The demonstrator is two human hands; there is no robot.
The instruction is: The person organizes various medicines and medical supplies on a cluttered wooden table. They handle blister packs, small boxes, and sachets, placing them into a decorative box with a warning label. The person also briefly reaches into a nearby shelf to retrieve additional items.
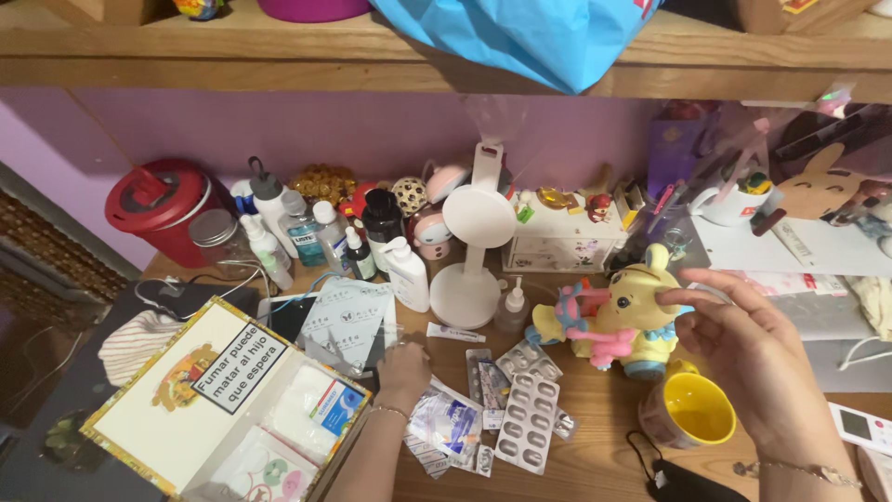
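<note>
Two bare hands work over a cluttered wooden desk. The left hand reaches forward with its fingers curled down onto a dark flat packet lying beside the open yellow-edged cardboard box; whether the fingers actually pinch the packet cannot be told, since the back of the hand hides them. Just right of that hand lies a heap of silver pill blister strips and small clear plastic sachets. The right hand is raised above the desk, fingers spread apart and slightly bent, holding nothing; its fingertips sit just beside the head of a yellow plush toy with a pink bow, and contact with it cannot be made out. Below that hand stands a yellow ceramic mug, and near the wrist lies a black face mask. Behind the blister strips stands a round white desk lamp on a disc base, with a cluster of white and clear plastic bottles to its left and a red lidded bucket at the far left
</note>
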